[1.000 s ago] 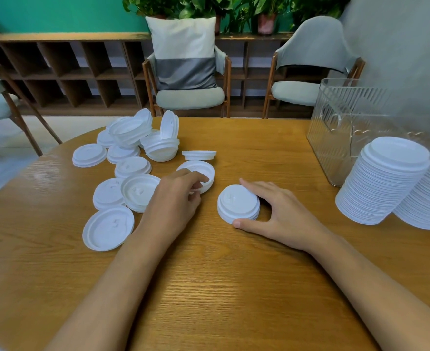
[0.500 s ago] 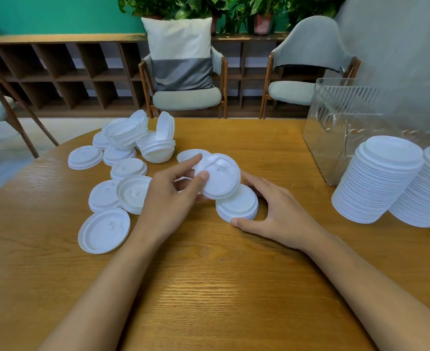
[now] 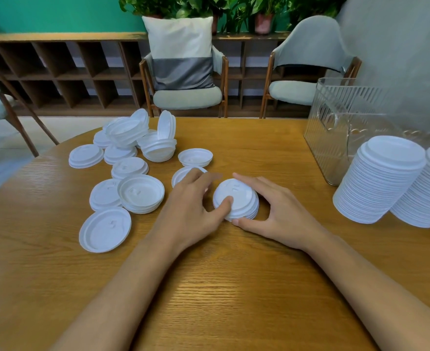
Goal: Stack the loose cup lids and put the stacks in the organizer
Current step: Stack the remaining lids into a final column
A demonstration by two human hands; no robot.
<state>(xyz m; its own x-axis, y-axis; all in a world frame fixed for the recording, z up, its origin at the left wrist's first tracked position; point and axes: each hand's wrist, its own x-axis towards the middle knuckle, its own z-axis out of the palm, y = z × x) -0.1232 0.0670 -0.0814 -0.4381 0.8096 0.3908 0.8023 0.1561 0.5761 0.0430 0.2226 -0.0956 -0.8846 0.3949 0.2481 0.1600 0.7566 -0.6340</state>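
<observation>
Both hands were at the short stack of white plastic cup lids (image 3: 241,198) on the wooden surface (image 3: 234,287). The left hand (image 3: 191,206) lay loosely open, thumb pressing the top. The right hand (image 3: 282,214) cupped the side. The loose white lids (image 3: 141,193) lay leftward, nearer the left hand, and the clear ribbed plastic organizer (image 3: 335,138) stood far right.

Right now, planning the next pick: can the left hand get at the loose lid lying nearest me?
Probably yes. That lid lies uncovered on the table left of the left hand, nothing between them; the hand merely touches the small stack.
</observation>
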